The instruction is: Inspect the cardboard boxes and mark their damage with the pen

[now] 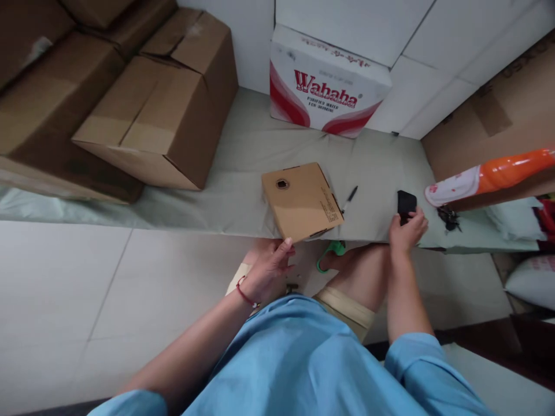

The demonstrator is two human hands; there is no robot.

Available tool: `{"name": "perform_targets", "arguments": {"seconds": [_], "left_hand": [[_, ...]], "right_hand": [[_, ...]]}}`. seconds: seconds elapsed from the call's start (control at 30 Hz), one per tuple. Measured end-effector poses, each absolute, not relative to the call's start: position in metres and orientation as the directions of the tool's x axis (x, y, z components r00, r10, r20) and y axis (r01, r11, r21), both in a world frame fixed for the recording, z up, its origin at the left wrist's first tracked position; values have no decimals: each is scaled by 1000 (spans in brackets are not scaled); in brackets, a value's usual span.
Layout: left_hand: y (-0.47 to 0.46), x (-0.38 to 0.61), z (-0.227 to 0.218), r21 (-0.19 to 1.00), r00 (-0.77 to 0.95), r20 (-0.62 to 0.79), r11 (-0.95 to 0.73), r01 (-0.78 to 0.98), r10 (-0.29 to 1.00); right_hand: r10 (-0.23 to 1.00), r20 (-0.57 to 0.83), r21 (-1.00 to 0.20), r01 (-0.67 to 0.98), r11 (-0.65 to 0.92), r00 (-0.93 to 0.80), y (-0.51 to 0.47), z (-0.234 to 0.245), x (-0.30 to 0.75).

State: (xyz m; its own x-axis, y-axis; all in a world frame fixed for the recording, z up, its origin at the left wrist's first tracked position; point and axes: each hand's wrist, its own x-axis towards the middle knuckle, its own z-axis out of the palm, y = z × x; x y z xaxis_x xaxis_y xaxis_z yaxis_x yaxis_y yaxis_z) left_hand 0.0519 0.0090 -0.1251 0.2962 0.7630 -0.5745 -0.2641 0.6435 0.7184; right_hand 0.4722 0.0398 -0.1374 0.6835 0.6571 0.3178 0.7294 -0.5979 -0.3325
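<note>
A small brown cardboard box (301,199) with a round hole and a printed label lies on a pale grey sheet (243,173) spread on the floor. My left hand (267,268) touches the box's near corner with its fingers curled under the edge. My right hand (406,231) is closed on a small black object (406,203) at the sheet's near edge, right of the box. A black pen (349,199) lies between the box and the black object.
Large brown cartons (130,98) are stacked at the left. A white Wahaha water carton (325,81) stands against the tiled wall. An orange-and-white roll (489,176), a bunch of keys (448,218) and another carton (498,110) lie at the right. Green scissor handles (332,251) show by my knee.
</note>
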Motion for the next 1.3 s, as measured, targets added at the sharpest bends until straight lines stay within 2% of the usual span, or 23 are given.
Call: {"name": "perform_targets", "arguments": {"seconds": [0.07,0.2,0.3,0.57,0.77,0.93,1.2,1.3], "left_hand": [[12,59,-122,642,278,-625,682,-349,730],[18,69,-117,550,249,-675,698,-458,694],[18,67,-116,564,246,-677,704,-431,694],[-23,38,-116,549,378,-677,775,-313,632],[-38,31,-120,534,376,-670,767,-355,640],[-24,38,-117,582,340,-642,726,-366,687],[-23,39,-115,569,384,-648,754,-328,657],[-27,44,-118,583,354,-651,741,-334,672]], "right_hand": [[589,266,-267,645,-716,763,33,-130,494],[557,115,-230,567,-791,823,31,-124,515],[546,29,-198,540,-818,837,37,-122,514],[476,-67,-135,464,-875,877,60,-113,518],[459,-145,-135,442,-887,877,73,-101,535],[473,-126,-150,455,-878,872,74,-96,529],[512,2,-159,506,-848,859,38,-90,495],[598,28,-281,580,-765,801,16,-86,468]]}}
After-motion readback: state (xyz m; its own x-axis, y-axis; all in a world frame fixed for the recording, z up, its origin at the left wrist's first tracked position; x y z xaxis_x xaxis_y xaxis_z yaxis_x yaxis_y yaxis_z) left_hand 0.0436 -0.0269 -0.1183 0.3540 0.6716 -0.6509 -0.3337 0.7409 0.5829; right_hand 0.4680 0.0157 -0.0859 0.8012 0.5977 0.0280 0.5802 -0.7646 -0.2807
